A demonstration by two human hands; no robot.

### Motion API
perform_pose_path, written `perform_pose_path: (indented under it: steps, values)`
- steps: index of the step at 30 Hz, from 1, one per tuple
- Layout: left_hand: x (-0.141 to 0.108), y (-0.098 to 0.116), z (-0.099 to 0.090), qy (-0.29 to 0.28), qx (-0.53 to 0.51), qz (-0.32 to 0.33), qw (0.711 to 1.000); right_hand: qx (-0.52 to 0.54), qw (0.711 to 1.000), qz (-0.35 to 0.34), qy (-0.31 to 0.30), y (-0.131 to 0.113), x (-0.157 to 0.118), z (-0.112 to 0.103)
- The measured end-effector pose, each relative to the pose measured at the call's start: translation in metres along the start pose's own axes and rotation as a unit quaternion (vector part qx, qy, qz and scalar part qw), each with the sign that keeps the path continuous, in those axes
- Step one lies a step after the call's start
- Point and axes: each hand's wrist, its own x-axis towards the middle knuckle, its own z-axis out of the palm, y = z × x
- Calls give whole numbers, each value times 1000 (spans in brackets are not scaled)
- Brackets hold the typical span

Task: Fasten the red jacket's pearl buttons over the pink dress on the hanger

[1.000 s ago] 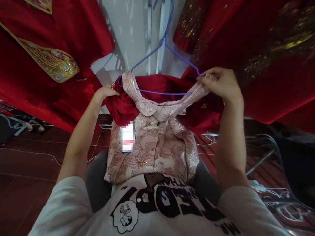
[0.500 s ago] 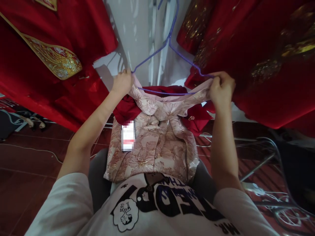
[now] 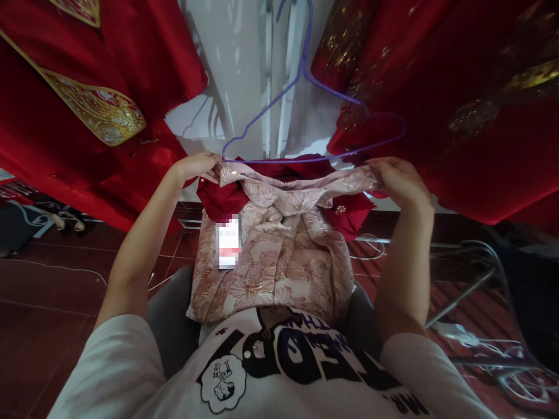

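A pink brocade garment (image 3: 271, 262) with a gold-thread floral pattern lies across my lap, its neckline pulled wide. My left hand (image 3: 196, 167) pinches the left end of the neckline. At the opposite end, my right hand (image 3: 399, 180) grips the fabric with fingers closed. Just above the neckline is a purple hanger (image 3: 279, 96), its whole outline showing; its lower left corner is close by my left fingers, and I cannot tell if it touches the cloth. Dark red fabric (image 3: 222, 201) shows beside and behind the neckline. A blurred-out white rectangle (image 3: 228, 241) lies on the garment's left side.
Red garments with gold embroidery hang at the left (image 3: 144, 58) and at the right (image 3: 445, 116). A pale wall (image 3: 236, 58) stands between them. Metal-framed furniture (image 3: 467, 291) and white cables (image 3: 484, 340) are on the right, over a red tiled floor (image 3: 48, 326).
The hanger's shoulders, held at the neckline's ends before, now show free above it. Both hands have moved lower and outward, still on the neckline.
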Motion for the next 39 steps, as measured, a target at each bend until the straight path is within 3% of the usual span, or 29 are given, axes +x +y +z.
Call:
perform_pose_path:
  steps: [3,5,7,9,11,14,16,20,22,26,32,39]
  values:
    - [-11,-8,-7,10,-52,63,997,99,992,76,15,-25,-12,4]
    - [-11,-14,-13,18,-25,99,995,141,988,59,16,-41,-19,7]
    - [-9,-16,-20,37,78,114,990,136,991,10,16,-54,-24,9]
    - [-10,-14,-23,70,235,121,962,105,993,-36,26,-61,-28,11]
    - [-15,-8,-21,85,384,119,912,73,994,-71,40,-64,-29,11]
    - [-25,8,-5,20,482,141,865,39,994,-90,51,-64,-31,9]
    - [-27,19,14,-42,454,240,857,8,994,-93,51,-64,-32,8]
    - [-6,29,58,12,330,430,841,-78,987,-125,66,-63,-35,6]
    - [9,28,77,-9,293,482,825,-118,978,-147,89,-60,-35,4]
    - [23,22,96,-32,271,495,825,-137,970,-148,140,-51,-30,-7]
    - [5,18,91,-20,271,483,833,-194,957,-72,201,-36,-21,-32]
    - [2,14,90,-10,271,492,827,-211,943,-96,238,-21,-16,-33]
